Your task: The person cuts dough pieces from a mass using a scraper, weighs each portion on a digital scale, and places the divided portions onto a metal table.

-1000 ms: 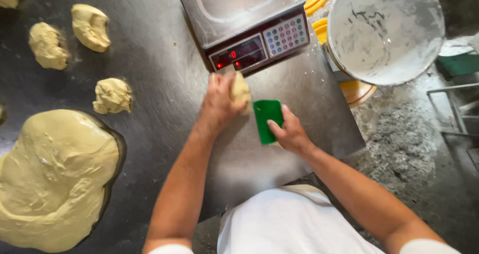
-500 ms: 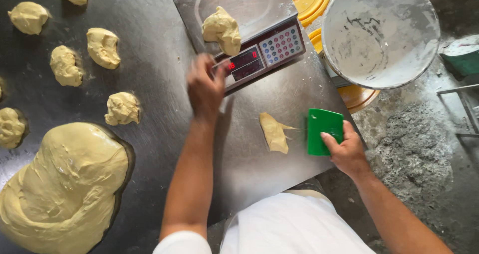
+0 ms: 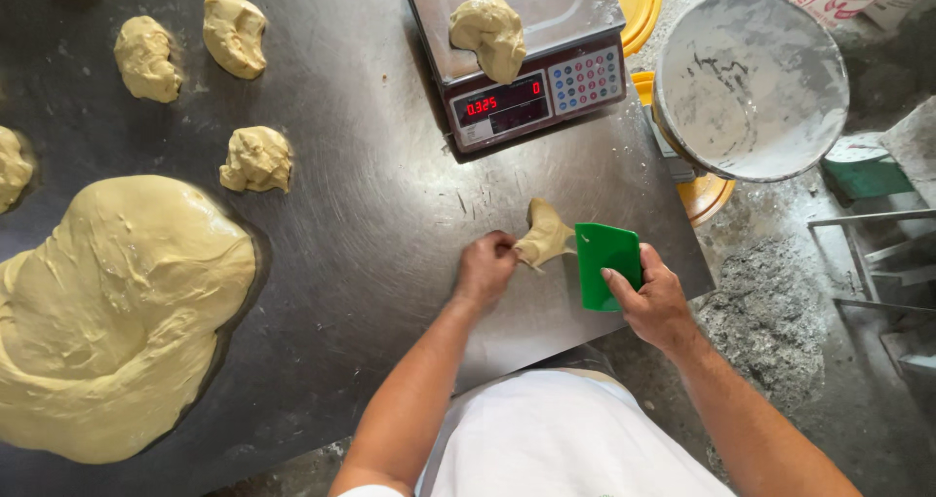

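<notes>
1. The left hand [image 3: 485, 266] is now pinching the near end of the small dough scrap [image 3: 544, 234] on the steel table [image 3: 370, 214]; half a second ago it was up at the scale's keypad.
2. The right hand [image 3: 655, 297] is gripping the green plastic scraper [image 3: 606, 263], fingers closed over its lower edge; the blade is now standing just beside the scrap's right side, where before it was lying well apart from it.
3. The scrap is lying near the table's front edge, between the two hands, below the scale.
4. A dough portion [image 3: 490, 34] is sitting on the platform of the digital scale [image 3: 531, 87], as it was earlier.
5. Further left, cut dough pieces [image 3: 255, 159] and the large dough mass [image 3: 112, 307] are resting on the table.
6. A floury metal bowl [image 3: 751, 82] is standing to the right of the scale.
</notes>
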